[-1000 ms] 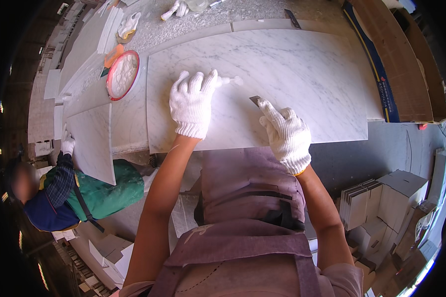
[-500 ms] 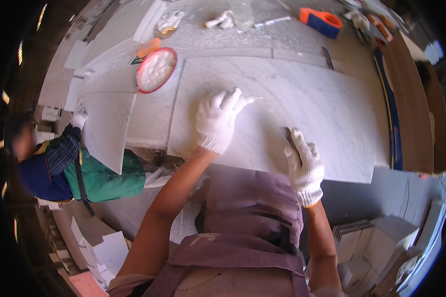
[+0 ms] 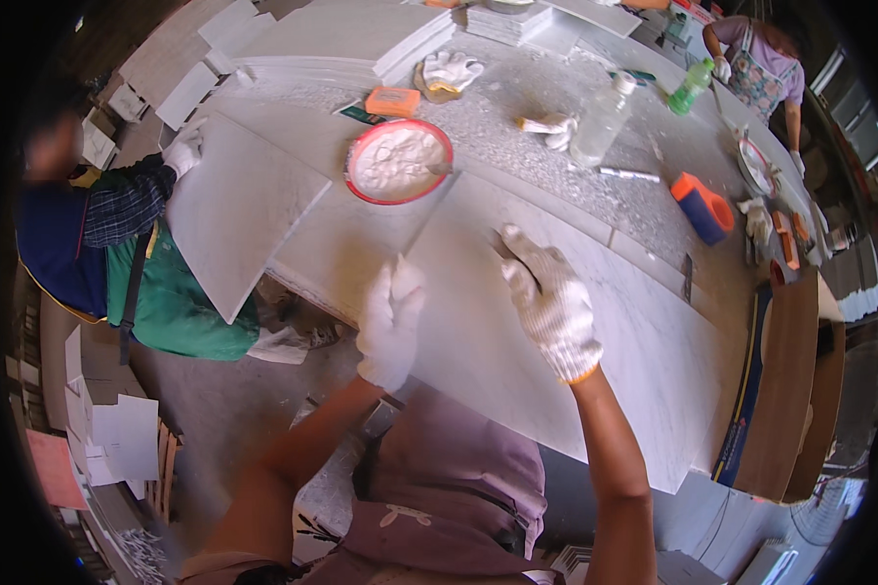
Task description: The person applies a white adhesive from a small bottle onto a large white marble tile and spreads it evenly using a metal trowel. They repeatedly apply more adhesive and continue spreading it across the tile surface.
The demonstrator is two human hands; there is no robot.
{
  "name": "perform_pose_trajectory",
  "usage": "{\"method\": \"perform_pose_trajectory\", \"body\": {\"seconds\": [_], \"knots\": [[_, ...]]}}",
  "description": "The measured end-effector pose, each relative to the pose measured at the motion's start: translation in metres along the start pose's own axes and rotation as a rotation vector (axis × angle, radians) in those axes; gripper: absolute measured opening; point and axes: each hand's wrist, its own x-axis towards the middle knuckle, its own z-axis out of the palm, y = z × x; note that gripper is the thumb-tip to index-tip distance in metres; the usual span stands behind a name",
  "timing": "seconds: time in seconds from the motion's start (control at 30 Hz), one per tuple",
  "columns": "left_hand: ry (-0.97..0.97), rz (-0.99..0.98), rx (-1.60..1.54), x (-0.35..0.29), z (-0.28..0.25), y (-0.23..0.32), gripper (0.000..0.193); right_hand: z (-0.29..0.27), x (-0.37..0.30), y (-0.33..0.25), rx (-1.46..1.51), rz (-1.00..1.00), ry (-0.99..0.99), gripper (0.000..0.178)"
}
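Large white-grey marble slab flat on speckled stone bench. Left white-gloved hand open, gripping near edge; right white-gloved hand spread flat on top. Best pressed evenly, fingers clear of edges.

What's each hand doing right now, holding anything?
Left hand: open, flat on the marble slab, holding nothing.
Right hand: on the slab, fingers partly curled; cannot tell whether it holds anything.
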Motion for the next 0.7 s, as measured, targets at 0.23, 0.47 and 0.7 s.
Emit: {"method": "perform_pose_trajectory", "body": {"seconds": [0.23, 0.47, 0.7], "knots": [[0.051, -0.25, -0.123, -0.004, -0.003, 0.007, 0.055, 0.094, 0.103, -0.006, -0.007, -0.206, -0.162, 0.038], [-0.02, -0.27, -0.251, -0.005, -0.012, 0.005, 0.029, 0.159, 0.153, 0.002, -0.494, -0.075, -0.621, 0.032], [-0.134, -0.071, -0.058, -0.002, -0.017, 0.01, 0.023, 0.182, 0.17, 0.006, -0.4, -0.042, -0.611, 0.034]]}}
